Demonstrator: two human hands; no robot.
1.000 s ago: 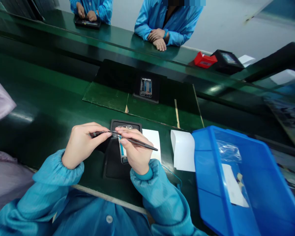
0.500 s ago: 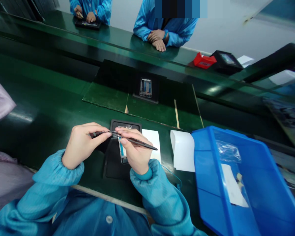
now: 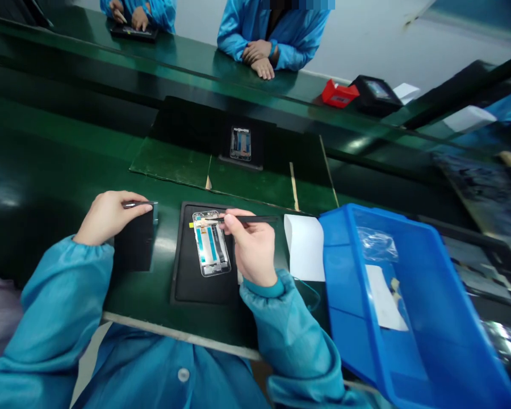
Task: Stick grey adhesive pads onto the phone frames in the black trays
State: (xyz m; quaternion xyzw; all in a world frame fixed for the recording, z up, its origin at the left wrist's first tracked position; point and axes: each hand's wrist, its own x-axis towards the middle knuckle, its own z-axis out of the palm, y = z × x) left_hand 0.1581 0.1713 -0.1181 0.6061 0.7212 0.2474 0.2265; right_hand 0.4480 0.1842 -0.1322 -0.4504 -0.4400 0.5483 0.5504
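My left hand (image 3: 113, 218) is closed on the upper edge of a dark rectangular panel (image 3: 134, 247), left of the black tray; a narrow clear strip shows along the panel's right side. In my right hand (image 3: 253, 244) are black tweezers (image 3: 255, 219), their tips over the upper part of an opened phone frame (image 3: 213, 244). That frame lies tilted on the black tray (image 3: 187, 289), showing blue strips and a pale metal inside. A small yellow tab (image 3: 191, 225) sticks out at its upper left edge. Fingers and tweezers hide part of the frame's upper right.
Right of the tray lies curled white paper (image 3: 304, 250), beside a large blue bin (image 3: 357, 341) holding plastic and paper. Another phone frame (image 3: 241, 143) lies on a dark tray ahead. Across the bench, two people in blue rest or work with their hands; a red box (image 3: 338, 94) stands there.
My hands have moved apart. The left went left with the dark panel, now seen broadside; the right brought the tweezers onto the phone frame. The yellow tab is now visible.
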